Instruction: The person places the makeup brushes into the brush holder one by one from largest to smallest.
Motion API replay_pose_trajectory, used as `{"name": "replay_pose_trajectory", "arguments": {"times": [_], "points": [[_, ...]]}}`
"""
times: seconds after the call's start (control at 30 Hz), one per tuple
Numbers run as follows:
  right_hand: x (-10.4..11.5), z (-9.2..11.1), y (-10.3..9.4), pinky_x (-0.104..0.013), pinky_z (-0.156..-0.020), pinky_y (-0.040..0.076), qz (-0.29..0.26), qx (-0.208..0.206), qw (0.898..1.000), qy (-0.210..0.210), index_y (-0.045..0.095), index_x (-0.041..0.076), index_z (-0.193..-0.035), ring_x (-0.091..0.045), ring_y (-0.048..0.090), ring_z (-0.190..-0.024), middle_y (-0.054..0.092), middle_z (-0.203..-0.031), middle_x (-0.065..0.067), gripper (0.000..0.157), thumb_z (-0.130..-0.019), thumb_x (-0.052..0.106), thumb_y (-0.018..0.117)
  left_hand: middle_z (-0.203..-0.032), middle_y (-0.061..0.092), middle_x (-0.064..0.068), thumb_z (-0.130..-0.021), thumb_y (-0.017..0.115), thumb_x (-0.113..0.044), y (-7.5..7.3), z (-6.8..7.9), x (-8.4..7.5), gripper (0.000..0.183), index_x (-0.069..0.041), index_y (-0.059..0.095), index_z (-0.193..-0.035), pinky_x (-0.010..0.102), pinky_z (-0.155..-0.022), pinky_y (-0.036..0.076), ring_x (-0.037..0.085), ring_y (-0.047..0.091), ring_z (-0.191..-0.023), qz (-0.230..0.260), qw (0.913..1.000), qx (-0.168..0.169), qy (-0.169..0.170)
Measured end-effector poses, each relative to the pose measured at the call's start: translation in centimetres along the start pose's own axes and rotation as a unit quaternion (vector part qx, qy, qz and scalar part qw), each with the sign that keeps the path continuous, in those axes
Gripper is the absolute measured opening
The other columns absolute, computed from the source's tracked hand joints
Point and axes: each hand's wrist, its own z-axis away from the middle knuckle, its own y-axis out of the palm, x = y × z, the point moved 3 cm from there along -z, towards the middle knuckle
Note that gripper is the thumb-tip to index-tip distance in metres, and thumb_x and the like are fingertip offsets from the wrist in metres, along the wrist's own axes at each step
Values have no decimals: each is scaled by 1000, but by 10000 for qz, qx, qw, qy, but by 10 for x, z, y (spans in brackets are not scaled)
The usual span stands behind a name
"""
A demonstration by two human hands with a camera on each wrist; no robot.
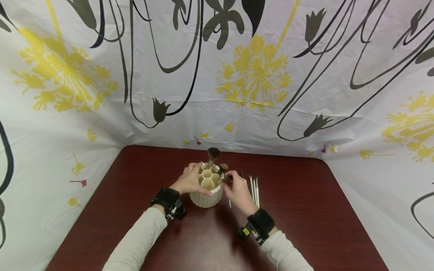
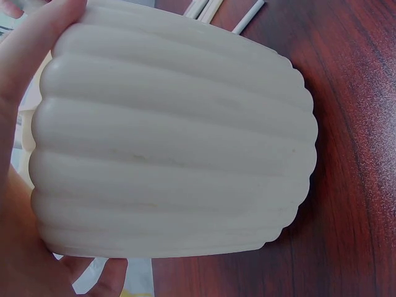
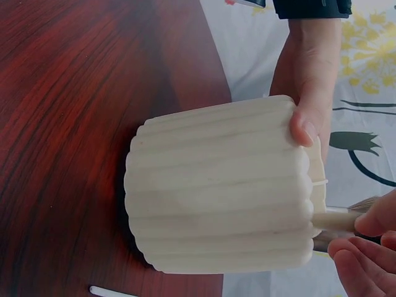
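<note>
A cream ribbed brush holder (image 1: 204, 198) with petal-shaped compartments stands upright on the table. My left hand (image 1: 190, 181) grips its upper part, the thumb (image 3: 305, 127) at the rim in the right wrist view. In the left wrist view, the fluted wall (image 2: 179, 136) fills most of the picture. My right hand (image 1: 240, 192) pinches a makeup brush (image 3: 334, 221) at the holder's right rim, its lower end hidden inside the holder. A large fluffy brush (image 1: 214, 154) and a smaller brush (image 1: 223, 168) stand in the back compartments.
Several pale-handled brushes (image 1: 256, 190) lie on the dark red table (image 1: 301, 210) to the right of my right hand. The end of another pale handle (image 3: 108, 291) lies near the holder's base. A patterned white cloth (image 1: 190, 82) hangs behind the table.
</note>
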Motion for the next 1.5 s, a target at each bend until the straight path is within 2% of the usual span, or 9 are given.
{"name": "replay_pose_trajectory", "arguments": {"times": [0.3, 0.5, 0.6, 0.77, 0.87, 0.97, 1.2, 1.33, 1.5], "points": [[-7, 0, -10, -29, -66, 51, 113, -4, 9999, 118, 52, -2, -101, -20, 62, -78, 61, -86, -11, 24, -79, -5, 61, -141, 24, 15, -45, 82, -59, -2, 0, -2, 128, -10, 17, -145, 50, -91, 39, 35, 27, -127, -19, 10000, 52, 52], [-19, 0, -18, -31, -67, 51, 156, 81, 9995, 250, 53, -4, -102, -21, 61, -78, 62, -87, -12, 23, -80, -3, 60, -144, 23, 15, -43, 80, -63, -6, -2, -6, 131, -4, 20, -143, 46, -92, 40, 31, 37, -124, -431, 9989, 33, 197], [-27, -1, -24, -32, -66, 51, 122, 123, 9992, 374, 53, -5, -101, -21, 61, -78, 61, -86, -13, 22, -80, -4, 60, -146, 19, 16, -42, 80, -64, -7, -4, -9, 130, 0, 23, -141, 47, -92, 40, 31, 34, -127, -573, 9977, 16, 362], [-49, 0, -30, -32, -67, 50, 155, 278, 9960, 839, 53, -4, -101, -21, 60, -78, 60, -87, -13, 20, -82, -1, 58, -147, 20, 14, -43, 80, -63, -8, -6, -11, 131, -6, 19, -144, 51, -93, 37, 33, 28, -130, -652, 9964, 119, 531], [-66, 4, -30, -33, -68, 50, 254, 398, 9917, 1200, 54, -4, -102, -22, 60, -80, 60, -88, -12, 20, -83, 1, 57, -147, 21, 11, -44, 79, -63, -8, -6, -11, 129, -11, 18, -145, 54, -93, 35, 33, 27, -130, -762, 9951, 258, 575], [-81, 9, -29, -35, -68, 49, 333, 512, 9868, 1498, 54, -5, -102, -24, 60, -80, 60, -88, -14, 20, -83, 2, 57, -147, 21, 11, -46, 78, -63, -10, -5, -11, 125, -13, 20, -145, 55, -94, 33, 35, 26, -129, -826, 9938, 443, 590], [-106, 22, -24, -30, -56, 42, 742, 821, 9746, 1948, 56, -8, -100, -19, 53, -64, 58, -79, -12, 21, -82, 3, 57, -147, 15, 17, -51, 84, -49, -21, -2, -9, 120, -5, 21, -144, 56, -96, 30, 43, 21, -129, -351, 9921, 967, 717], [-115, 28, -17, -30, -55, 41, 951, 1038, 9696, 2003, 58, -6, -94, -17, 51, -61, 57, -75, -9, 16, -80, 2, 61, -148, 13, 18, -51, 87, -40, -24, 1, -4, 120, -5, 20, -144, 57, -99, 25, 44, 17, -130, -132, 9897, 1213, 755], [-121, 34, -3, -29, -53, 37, 982, 1284, 9695, 1843, 58, -3, -87, -15, 45, -57, 50, -67, -5, 10, -79, 1, 62, -143, 21, 19, -48, 89, -36, -24, 3, 2, 121, -3, 21, -142, 57, -99, 23, 41, 21, -128, 104, 9900, 1110, 867]]}}
